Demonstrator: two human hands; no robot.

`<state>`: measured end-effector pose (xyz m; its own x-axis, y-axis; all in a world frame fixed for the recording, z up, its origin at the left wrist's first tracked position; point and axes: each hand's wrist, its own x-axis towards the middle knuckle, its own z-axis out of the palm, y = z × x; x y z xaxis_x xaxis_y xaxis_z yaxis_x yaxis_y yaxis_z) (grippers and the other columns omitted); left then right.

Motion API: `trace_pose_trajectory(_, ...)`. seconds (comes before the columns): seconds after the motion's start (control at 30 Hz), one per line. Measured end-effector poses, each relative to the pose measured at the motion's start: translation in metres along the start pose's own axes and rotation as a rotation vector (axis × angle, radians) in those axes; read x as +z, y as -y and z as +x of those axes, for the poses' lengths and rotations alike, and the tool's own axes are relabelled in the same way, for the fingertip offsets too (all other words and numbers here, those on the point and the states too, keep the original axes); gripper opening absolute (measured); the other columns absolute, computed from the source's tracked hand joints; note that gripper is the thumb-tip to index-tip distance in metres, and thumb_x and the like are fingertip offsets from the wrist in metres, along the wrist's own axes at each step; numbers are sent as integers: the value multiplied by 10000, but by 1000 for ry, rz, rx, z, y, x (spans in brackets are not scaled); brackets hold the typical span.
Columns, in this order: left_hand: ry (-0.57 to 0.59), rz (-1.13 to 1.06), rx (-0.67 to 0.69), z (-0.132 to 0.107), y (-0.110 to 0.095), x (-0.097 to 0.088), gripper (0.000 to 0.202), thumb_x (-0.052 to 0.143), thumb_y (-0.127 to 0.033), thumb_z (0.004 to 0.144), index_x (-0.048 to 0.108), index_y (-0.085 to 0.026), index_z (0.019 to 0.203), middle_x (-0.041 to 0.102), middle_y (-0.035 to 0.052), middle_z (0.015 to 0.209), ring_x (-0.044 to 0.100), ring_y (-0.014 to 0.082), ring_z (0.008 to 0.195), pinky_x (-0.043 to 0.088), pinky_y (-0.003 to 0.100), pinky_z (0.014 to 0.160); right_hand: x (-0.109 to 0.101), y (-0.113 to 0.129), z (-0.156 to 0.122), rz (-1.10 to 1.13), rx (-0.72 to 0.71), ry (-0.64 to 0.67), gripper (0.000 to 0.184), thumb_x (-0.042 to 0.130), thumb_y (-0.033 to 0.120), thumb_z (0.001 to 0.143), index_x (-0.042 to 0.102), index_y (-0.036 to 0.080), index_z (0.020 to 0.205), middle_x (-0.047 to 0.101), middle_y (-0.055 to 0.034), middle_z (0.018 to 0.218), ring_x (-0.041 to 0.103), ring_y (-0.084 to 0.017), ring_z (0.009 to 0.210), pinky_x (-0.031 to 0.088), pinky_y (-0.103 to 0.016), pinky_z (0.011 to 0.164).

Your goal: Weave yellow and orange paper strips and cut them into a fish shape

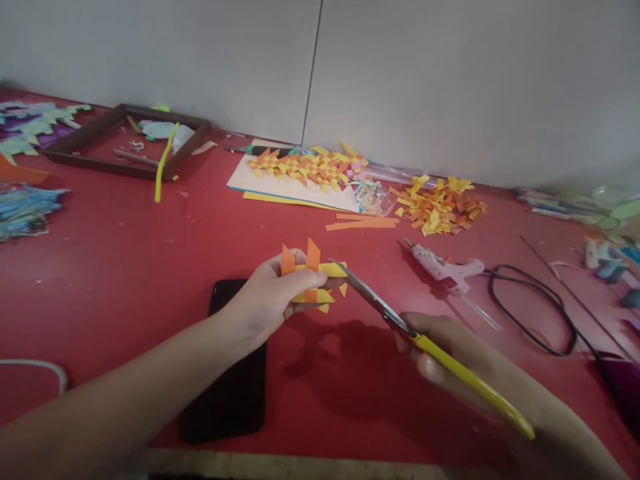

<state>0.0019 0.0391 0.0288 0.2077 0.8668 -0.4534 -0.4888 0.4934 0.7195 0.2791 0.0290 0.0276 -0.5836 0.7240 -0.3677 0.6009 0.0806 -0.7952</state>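
Note:
Between the thumb and fingers of my left hand (275, 287) is a small woven piece of orange and yellow paper strips (313, 257), its loose ends sticking out. My right hand (450, 347) grips scissors (470, 380) with yellow handles. The scissor blades reach left to a yellow strip end at the right side of the woven piece; whether they have closed on the paper I cannot make out. Both hands are above the red table (360, 400). Part of the woven piece is hidden behind my left fingers.
A dark phone (235, 393) lies under my left forearm. Further back are woven orange-yellow pieces (310, 167) on paper sheets, loose orange strips (363, 222) and a pile of cut scraps (440, 203). A pink glue gun (440, 263) with a black cord lies right; a brown frame (100, 160) stands back left.

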Motion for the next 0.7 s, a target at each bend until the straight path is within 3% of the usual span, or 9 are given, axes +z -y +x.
trace_pose_trajectory(0.7,38,11,-20,2,-3,-1,205,681,-96,783,512,-177,701,783,49,805,760,180,837,565,167,610,-2,-6,-2,1,53,18,580,429,760,852,472,184,796,389,30,702,320,-111,620,269,-244,523)
